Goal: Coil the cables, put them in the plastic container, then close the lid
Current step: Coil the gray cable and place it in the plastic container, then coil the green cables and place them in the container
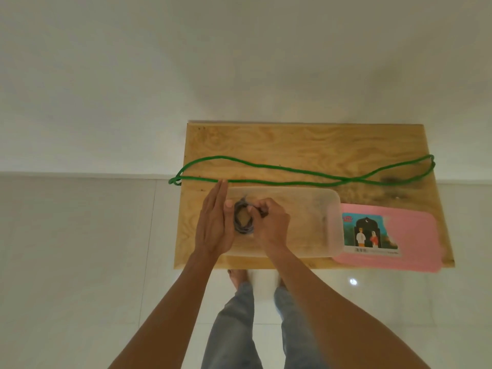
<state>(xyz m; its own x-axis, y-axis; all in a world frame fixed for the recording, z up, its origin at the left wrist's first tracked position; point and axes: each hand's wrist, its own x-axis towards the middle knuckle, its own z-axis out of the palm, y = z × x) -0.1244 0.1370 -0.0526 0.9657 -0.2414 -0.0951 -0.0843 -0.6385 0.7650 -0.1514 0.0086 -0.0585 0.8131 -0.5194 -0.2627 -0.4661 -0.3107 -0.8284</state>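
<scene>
A clear plastic container [314,222] stands on a wooden table [292,145]. Inside its left end lies a coiled grey cable [241,217]. My right hand [269,222] is closed on the right side of that coil. My left hand [214,222] is flat and upright, fingers straight, against the container's left end with its thumb beside the coil. A long green cable [292,173] lies uncoiled across the table behind the container, its ends hanging past both table edges. The pink lid [415,235] with a picture label lies flat to the right of the container.
The table stands against a white wall. White floor tiles [80,262] surround it. My legs in jeans [239,328] and bare feet show below the table's front edge.
</scene>
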